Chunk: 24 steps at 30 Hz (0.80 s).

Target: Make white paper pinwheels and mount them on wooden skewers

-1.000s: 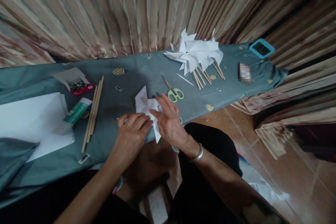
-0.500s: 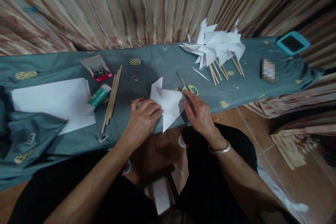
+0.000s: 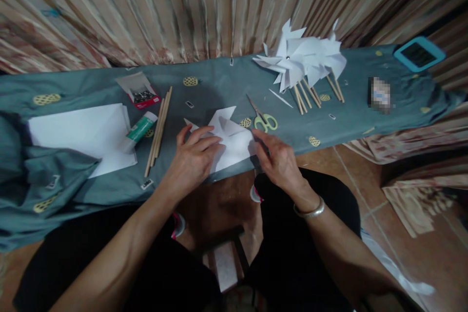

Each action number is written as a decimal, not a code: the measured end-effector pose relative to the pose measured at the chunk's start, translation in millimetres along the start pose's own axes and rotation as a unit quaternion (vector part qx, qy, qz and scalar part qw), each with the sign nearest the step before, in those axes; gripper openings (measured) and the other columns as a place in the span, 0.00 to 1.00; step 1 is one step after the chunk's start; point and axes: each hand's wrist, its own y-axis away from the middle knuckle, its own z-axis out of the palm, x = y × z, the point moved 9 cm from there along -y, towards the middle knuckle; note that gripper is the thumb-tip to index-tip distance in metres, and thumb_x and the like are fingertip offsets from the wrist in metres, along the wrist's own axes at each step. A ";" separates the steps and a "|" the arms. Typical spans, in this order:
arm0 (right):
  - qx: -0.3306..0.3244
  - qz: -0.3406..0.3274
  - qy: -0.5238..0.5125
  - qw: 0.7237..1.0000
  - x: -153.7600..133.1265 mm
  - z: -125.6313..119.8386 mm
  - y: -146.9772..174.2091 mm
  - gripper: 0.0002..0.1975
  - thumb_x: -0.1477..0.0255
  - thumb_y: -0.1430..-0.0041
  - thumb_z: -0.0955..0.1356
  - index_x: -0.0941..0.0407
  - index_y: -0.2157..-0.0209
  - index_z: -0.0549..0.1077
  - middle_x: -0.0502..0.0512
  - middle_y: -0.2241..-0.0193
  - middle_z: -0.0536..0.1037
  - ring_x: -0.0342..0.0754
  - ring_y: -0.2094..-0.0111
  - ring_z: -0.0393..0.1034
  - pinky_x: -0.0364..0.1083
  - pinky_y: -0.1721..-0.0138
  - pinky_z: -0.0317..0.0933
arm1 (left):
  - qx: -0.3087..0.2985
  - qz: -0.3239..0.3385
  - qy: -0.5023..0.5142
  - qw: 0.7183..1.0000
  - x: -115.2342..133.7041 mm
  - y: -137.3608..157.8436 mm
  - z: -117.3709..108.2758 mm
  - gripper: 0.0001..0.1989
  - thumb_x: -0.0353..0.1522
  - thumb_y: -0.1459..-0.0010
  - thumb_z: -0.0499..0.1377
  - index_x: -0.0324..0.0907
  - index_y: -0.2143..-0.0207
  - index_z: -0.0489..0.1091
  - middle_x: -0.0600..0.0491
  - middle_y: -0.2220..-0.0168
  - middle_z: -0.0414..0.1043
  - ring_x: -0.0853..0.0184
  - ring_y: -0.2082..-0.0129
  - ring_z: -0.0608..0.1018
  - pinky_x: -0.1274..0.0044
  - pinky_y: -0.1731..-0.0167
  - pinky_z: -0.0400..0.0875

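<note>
A white paper pinwheel (image 3: 234,144) with cut, folded points lies near the table's front edge between my hands. The fingers of my left hand (image 3: 193,158) are spread and rest on its left side, partly covering it. At its right edge is my right hand (image 3: 278,158), a bracelet on the wrist, with thumb and index finger closed on the paper corner. Just beyond the right fingertips lie scissors (image 3: 265,122) with green handles, on the cloth and untouched.
Finished pinwheels (image 3: 303,58) on sticks lie at the back right. Left of my hands are wooden sticks (image 3: 159,131), a green glue stick (image 3: 141,127), an open red box of small metal pieces (image 3: 141,92) and white sheets (image 3: 80,131). A blue-framed device (image 3: 419,53) sits far right.
The paper pinwheel has turned a little, and its lower point no longer shows beyond the table edge. My left fingers have spread further. The view has shifted slightly.
</note>
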 end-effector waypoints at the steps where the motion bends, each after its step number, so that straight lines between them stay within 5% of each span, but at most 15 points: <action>1: -0.007 -0.002 -0.005 1.000 -1.8 1.0 1.2 0.18 0.70 0.34 0.60 0.59 0.47 0.72 0.63 0.52 0.79 0.55 0.51 0.74 0.54 0.48 0.67 | 0.000 0.001 -0.002 1.000 0.9 1.0 -2.4 0.16 0.24 0.40 0.53 0.47 0.57 0.76 0.51 0.53 0.78 0.56 0.42 0.70 0.50 0.41 0.54; 8: -0.035 0.001 -0.006 0.999 -8.8 5.0 7.6 0.18 0.68 0.33 0.60 0.57 0.47 0.73 0.60 0.55 0.81 0.55 0.56 0.77 0.52 0.53 0.70 | 0.006 0.022 -0.023 0.999 27.6 11.8 -9.1 0.10 0.33 0.39 0.60 0.41 0.56 0.73 0.46 0.52 0.76 0.53 0.49 0.73 0.58 0.52 0.65; 12: -0.034 -0.014 0.018 0.999 -9.6 3.8 8.7 0.17 0.68 0.34 0.61 0.58 0.49 0.73 0.61 0.57 0.81 0.55 0.58 0.77 0.53 0.54 0.70 | -0.033 0.019 -0.036 0.999 34.2 16.6 0.5 0.09 0.30 0.40 0.60 0.39 0.57 0.74 0.47 0.55 0.77 0.53 0.52 0.74 0.63 0.58 0.66; 19: 0.017 -0.064 0.019 0.998 -18.2 -3.5 3.2 0.18 0.72 0.35 0.61 0.60 0.47 0.72 0.64 0.51 0.78 0.57 0.47 0.71 0.58 0.44 0.64 | -0.023 0.019 -0.051 0.998 33.0 19.1 2.9 0.08 0.29 0.37 0.57 0.41 0.59 0.75 0.48 0.56 0.78 0.58 0.56 0.74 0.67 0.60 0.65; 24: -0.026 -0.093 -0.047 0.994 -25.7 -0.6 2.7 0.21 0.78 0.36 0.58 0.55 0.46 0.71 0.61 0.43 0.71 0.54 0.41 0.65 0.60 0.41 0.61 | -0.016 0.009 -0.038 0.999 31.5 17.7 0.2 0.08 0.29 0.37 0.56 0.39 0.60 0.75 0.48 0.58 0.78 0.60 0.59 0.76 0.69 0.62 0.66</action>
